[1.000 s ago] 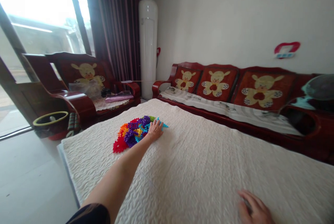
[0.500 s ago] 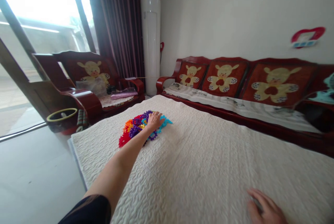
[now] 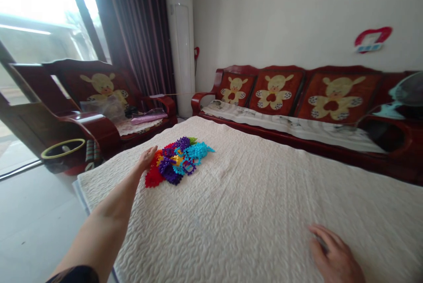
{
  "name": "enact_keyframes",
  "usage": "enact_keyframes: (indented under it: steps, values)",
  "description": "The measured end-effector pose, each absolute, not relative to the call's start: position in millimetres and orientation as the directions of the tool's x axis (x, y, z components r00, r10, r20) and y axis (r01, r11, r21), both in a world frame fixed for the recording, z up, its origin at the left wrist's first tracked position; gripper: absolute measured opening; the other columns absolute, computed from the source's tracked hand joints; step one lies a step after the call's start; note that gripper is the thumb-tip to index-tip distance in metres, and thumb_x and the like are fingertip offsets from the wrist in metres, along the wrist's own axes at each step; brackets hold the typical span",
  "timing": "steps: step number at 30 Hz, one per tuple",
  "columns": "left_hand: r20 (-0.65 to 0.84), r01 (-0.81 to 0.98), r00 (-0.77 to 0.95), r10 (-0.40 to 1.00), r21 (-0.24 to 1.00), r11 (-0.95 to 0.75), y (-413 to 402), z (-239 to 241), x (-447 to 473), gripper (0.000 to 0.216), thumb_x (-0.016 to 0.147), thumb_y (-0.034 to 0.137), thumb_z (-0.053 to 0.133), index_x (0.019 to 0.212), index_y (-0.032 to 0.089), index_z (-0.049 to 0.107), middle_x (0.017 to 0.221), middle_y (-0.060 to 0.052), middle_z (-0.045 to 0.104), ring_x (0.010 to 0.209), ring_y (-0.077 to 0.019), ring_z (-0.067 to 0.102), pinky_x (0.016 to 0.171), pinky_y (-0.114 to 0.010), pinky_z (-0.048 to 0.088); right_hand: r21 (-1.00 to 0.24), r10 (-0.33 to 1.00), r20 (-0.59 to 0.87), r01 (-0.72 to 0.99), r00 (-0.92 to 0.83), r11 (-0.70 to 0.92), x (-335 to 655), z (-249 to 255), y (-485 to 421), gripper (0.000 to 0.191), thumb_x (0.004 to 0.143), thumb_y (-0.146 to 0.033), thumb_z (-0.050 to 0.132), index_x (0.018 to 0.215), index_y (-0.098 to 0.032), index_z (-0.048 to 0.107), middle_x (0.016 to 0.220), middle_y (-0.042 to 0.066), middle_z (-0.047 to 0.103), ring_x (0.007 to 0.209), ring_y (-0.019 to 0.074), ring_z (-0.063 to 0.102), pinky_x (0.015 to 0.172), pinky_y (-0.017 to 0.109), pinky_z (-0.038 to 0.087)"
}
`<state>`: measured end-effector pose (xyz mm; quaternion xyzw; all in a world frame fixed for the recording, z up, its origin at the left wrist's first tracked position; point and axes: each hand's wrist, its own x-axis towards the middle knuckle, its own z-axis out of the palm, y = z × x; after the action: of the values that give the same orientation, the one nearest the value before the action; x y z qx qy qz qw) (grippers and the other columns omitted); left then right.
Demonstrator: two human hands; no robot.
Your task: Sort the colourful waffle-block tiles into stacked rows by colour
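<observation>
A heap of small plastic building pieces with knobbly edges lies on the quilted cream cover [image 3: 251,203]. Purple pieces [image 3: 170,172] and red pieces [image 3: 153,176] fill its near and left side, light blue pieces [image 3: 198,151] its right, with a few yellow, orange and green ones among them. At the heap's left edge is my left hand [image 3: 147,158], fingers stretched out, against or just beside the orange and red pieces. My right hand [image 3: 335,254] rests low on the right of the cover, fingers loosely bent and thumb apart, with a dark gap between them.
A red wooden sofa [image 3: 205,98] with bear cushions runs along the far wall. To the left stand a matching armchair [image 3: 102,131] and a bin with a yellow rim [image 3: 62,147]. A white cabinet [image 3: 181,45] fills the corner; a fan [image 3: 410,89] is at right.
My left hand has moved left, from on top of the heap to its left edge. My right hand stays in about the same place. The view has shifted slightly.
</observation>
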<state>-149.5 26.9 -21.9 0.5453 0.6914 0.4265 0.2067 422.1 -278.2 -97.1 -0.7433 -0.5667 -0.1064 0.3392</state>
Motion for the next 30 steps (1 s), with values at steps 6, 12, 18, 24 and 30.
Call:
enact_keyframes:
  steps: [6, 12, 18, 24, 30]
  values:
    - [-0.075, 0.14, -0.128, 0.989, 0.986, 0.093, 46.4, -36.7, -140.6, 0.048, 0.082, 0.053, 0.052, 0.104, 0.014, 0.067, 0.088, -0.007, 0.074, 0.079, -0.0213, 0.068, 0.074, -0.032, 0.054, -0.378, 0.768, 0.54, 0.914, 0.345, -0.145, 419.3, -96.2, -278.4, 0.04, 0.076, -0.043, 0.038, 0.088, -0.019, 0.068, 0.099, 0.01, 0.071, 0.094, 0.027, 0.066, 0.087, 0.04, 0.051]
    - [-0.168, -0.323, 0.121, 0.978, 0.925, 0.198, 41.5, -42.7, -128.6, 0.047, 0.088, 0.045, 0.048, 0.123, 0.015, 0.059, 0.1, -0.008, 0.073, 0.087, -0.0222, 0.069, 0.079, -0.036, 0.056, -0.361, 0.772, 0.546, 0.923, 0.325, -0.133, 424.2, -102.4, -278.0, 0.039, 0.077, -0.041, 0.038, 0.089, -0.018, 0.067, 0.1, 0.011, 0.07, 0.095, 0.0273, 0.066, 0.089, 0.042, 0.05]
    - [-0.153, -0.492, 0.159, 0.975, 0.844, 0.212, 19.6, -35.8, -107.2, 0.047, 0.093, 0.038, 0.038, 0.128, 0.013, 0.055, 0.096, -0.009, 0.074, 0.082, -0.0206, 0.07, 0.076, -0.033, 0.057, -0.369, 0.773, 0.546, 0.921, 0.323, -0.124, 425.2, -105.3, -277.4, 0.039, 0.077, -0.04, 0.038, 0.09, -0.018, 0.068, 0.101, 0.011, 0.07, 0.097, 0.0271, 0.065, 0.09, 0.042, 0.05]
    - [-0.123, -0.526, 0.207, 0.971, 0.822, 0.216, 4.6, -37.5, -80.6, 0.047, 0.094, 0.038, 0.038, 0.131, 0.013, 0.052, 0.091, -0.007, 0.074, 0.076, -0.0175, 0.07, 0.07, -0.029, 0.057, -0.393, 0.758, 0.565, 0.914, 0.326, -0.101, 425.3, -106.7, -274.8, 0.035, 0.075, -0.037, 0.04, 0.086, -0.019, 0.067, 0.098, 0.011, 0.07, 0.095, 0.0264, 0.065, 0.09, 0.041, 0.049]
    - [-0.127, -0.543, 0.307, 0.943, 0.79, 0.284, -7.6, -47.7, -32.4, 0.049, 0.092, 0.042, 0.043, 0.129, 0.013, 0.054, 0.098, -0.01, 0.073, 0.077, -0.0185, 0.07, 0.072, -0.031, 0.056, -0.417, 0.748, 0.573, 0.905, 0.335, -0.086, 417.0, -101.3, -273.8, 0.033, 0.073, -0.035, 0.041, 0.085, -0.018, 0.067, 0.097, 0.011, 0.071, 0.094, 0.0252, 0.064, 0.09, 0.04, 0.048]
